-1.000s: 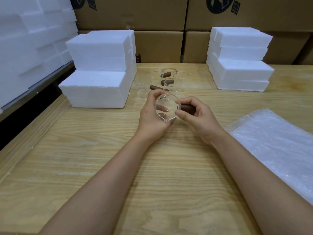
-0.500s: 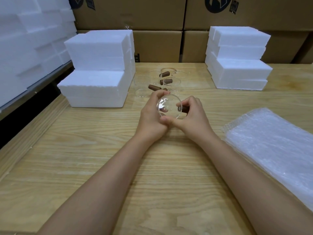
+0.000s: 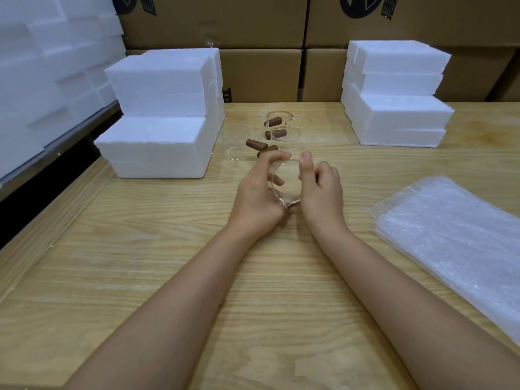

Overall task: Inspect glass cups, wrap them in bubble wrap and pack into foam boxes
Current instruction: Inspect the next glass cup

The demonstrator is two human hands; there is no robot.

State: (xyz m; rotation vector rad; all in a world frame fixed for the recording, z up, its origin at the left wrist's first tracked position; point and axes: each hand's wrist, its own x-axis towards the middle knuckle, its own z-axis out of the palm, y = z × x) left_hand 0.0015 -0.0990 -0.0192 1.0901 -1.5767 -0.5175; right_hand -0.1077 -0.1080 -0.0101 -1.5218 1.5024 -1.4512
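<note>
A clear glass cup (image 3: 287, 182) is held above the middle of the wooden table between both hands. My left hand (image 3: 257, 198) cups its left side and bottom, fingers curled over the rim. On the right side my right hand (image 3: 320, 187) grips it, thumb up along the rim; the cup's brown handle is hidden behind this hand. Several more glass cups with brown handles (image 3: 270, 133) stand just beyond. A stack of bubble wrap sheets (image 3: 455, 237) lies at the right. White foam boxes are stacked at back left (image 3: 160, 114) and back right (image 3: 396, 94).
Cardboard cartons (image 3: 261, 74) form a wall behind the table. More white foam pieces (image 3: 42, 66) are piled on a shelf at far left, with a dark gap beside the table's left edge (image 3: 42, 220).
Both hands have turned the cup: its mouth faced me half a second ago, and now it is seen more edge-on. My right thumb has risen to the rim, and the handle is covered.
</note>
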